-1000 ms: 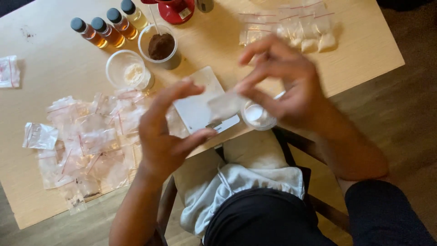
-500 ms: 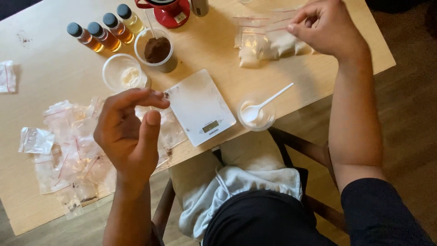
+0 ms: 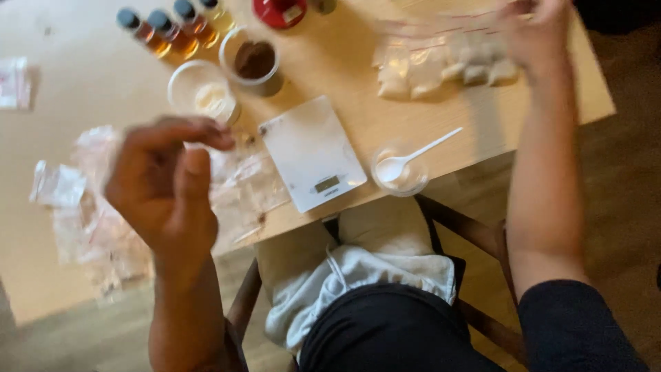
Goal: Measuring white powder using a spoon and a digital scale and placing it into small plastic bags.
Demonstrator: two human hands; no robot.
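Warm, fairly dim indoor light falls across the wooden table (image 3: 103, 83), brightest at the upper left, where the pale surface nearly washes out, and fading to dark toward the floor at the right edge. The whole picture is soft. Motion blur smears the right hand (image 3: 540, 31) and the filled bags (image 3: 441, 65) beneath it into streaks; the left hand (image 3: 165, 186) is blurred too, perhaps from being close to the lens. The white scale (image 3: 310, 151) and the spoon (image 3: 416, 155) read sharpest. Soft shadows lie under the cups, and the arms stretch toward the lower edge.
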